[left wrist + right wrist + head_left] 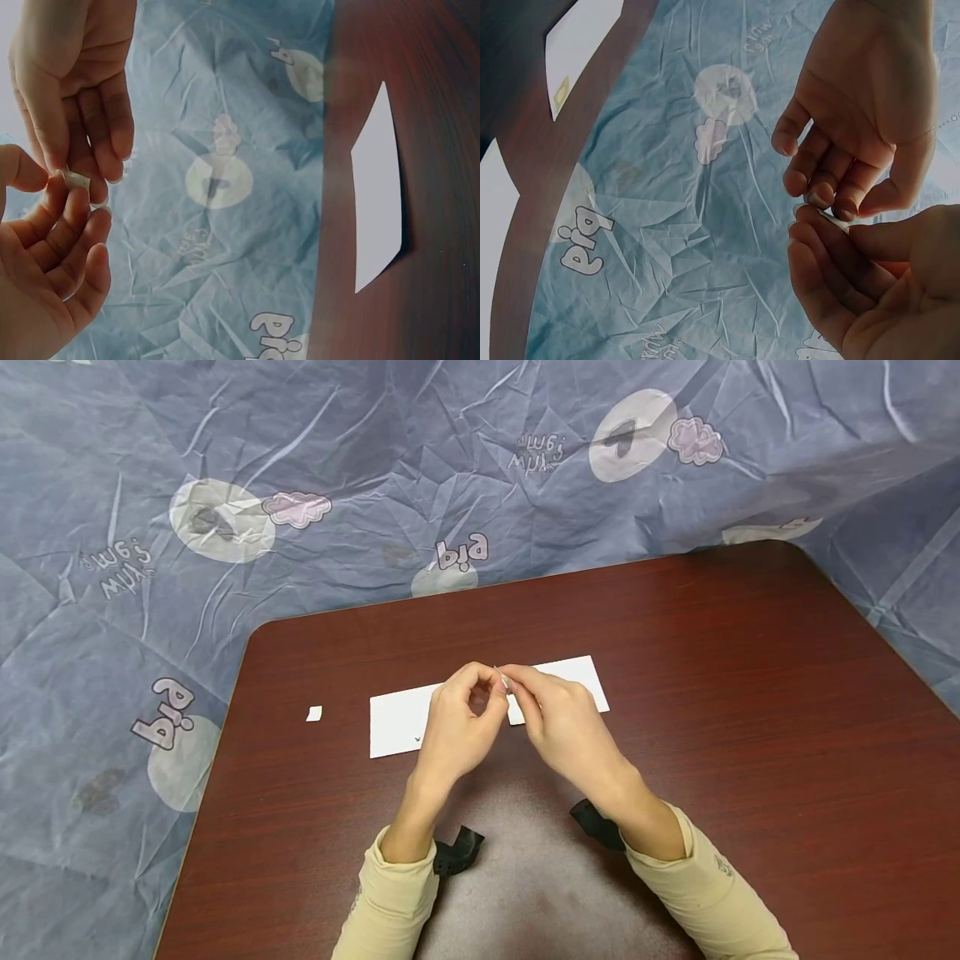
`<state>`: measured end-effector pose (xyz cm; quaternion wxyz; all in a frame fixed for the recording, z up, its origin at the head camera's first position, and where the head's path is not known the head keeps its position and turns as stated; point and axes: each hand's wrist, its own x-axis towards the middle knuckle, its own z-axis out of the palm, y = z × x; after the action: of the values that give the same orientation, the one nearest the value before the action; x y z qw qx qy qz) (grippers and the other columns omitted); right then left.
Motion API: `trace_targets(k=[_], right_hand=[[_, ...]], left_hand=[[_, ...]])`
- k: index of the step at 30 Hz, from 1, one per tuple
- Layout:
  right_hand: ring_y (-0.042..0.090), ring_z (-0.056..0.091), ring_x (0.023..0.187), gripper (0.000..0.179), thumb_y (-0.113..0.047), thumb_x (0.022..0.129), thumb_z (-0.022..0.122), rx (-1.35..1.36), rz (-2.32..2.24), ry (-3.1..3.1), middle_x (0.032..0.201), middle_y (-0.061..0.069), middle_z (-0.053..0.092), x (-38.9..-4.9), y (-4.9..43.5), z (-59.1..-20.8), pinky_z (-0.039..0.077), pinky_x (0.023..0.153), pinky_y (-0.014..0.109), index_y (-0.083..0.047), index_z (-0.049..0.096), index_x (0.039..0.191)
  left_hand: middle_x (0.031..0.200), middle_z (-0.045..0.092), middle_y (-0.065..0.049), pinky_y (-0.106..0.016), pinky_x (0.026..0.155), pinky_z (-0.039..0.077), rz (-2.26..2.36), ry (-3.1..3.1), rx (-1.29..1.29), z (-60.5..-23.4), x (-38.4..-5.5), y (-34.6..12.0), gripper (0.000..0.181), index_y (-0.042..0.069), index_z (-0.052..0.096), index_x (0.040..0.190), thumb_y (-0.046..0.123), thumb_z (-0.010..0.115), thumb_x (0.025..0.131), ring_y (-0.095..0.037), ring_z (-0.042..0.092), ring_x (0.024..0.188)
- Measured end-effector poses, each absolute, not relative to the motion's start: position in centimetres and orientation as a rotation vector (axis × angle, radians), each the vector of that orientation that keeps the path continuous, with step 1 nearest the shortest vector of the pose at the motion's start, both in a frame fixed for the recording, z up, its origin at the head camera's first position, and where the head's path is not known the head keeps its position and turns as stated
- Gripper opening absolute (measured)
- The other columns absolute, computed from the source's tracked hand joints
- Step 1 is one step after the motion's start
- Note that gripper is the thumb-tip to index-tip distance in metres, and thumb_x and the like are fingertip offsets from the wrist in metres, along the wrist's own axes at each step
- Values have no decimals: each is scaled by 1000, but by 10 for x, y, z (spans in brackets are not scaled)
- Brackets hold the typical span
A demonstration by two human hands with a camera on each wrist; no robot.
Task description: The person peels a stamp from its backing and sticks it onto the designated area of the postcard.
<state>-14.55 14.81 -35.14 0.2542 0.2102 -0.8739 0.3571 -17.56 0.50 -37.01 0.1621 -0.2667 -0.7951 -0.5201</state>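
Observation:
Both hands meet in front of the body, fingertip to fingertip, raised over the table. Between thumb and fingers my left hand (459, 722) pinches a small pale piece (76, 180), which looks like paper or a sticker. My right hand (568, 727) pinches the same piece from the other side, seen as a thin edge (834, 219) in the right wrist view. Fingers cover most of it. Behind the hands in the head view lie a white card (397, 722) with a small dark mark on the left and another white card (577, 675) on the right.
A small white square (314, 713) lies on the brown table (712, 677), left of the cards. One card in the right wrist view has a yellowish patch (561, 97). A wrinkled blue printed cloth (360, 460) hangs behind the table. Black straps (459, 850) are at both wrists.

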Motion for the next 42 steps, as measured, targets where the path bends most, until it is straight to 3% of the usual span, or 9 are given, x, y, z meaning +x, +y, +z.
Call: trace_targets(k=[18, 42], right_hand=[[18, 65, 89, 16, -3, 94, 59, 554, 1061, -2375, 98, 5, 70, -145, 148, -349, 51, 78, 34, -2, 69, 105], [16, 66, 88, 16, -2, 92, 61, 591, 1116, -2330, 97, 6, 70, -145, 151, -348, 51, 78, 33, -1, 70, 105]], left_hand=[[77, 61, -5, -30, 62, 50, -1549, -2258, -802, -369, -176, 3, 10, 3, 59, 83, 5, 51, 86, -15, 59, 67], [75, 62, -5, -27, 60, 47, -1610, -2245, -841, -369, -177, 2, 12, 2, 58, 82, 8, 48, 85, -14, 56, 65]])
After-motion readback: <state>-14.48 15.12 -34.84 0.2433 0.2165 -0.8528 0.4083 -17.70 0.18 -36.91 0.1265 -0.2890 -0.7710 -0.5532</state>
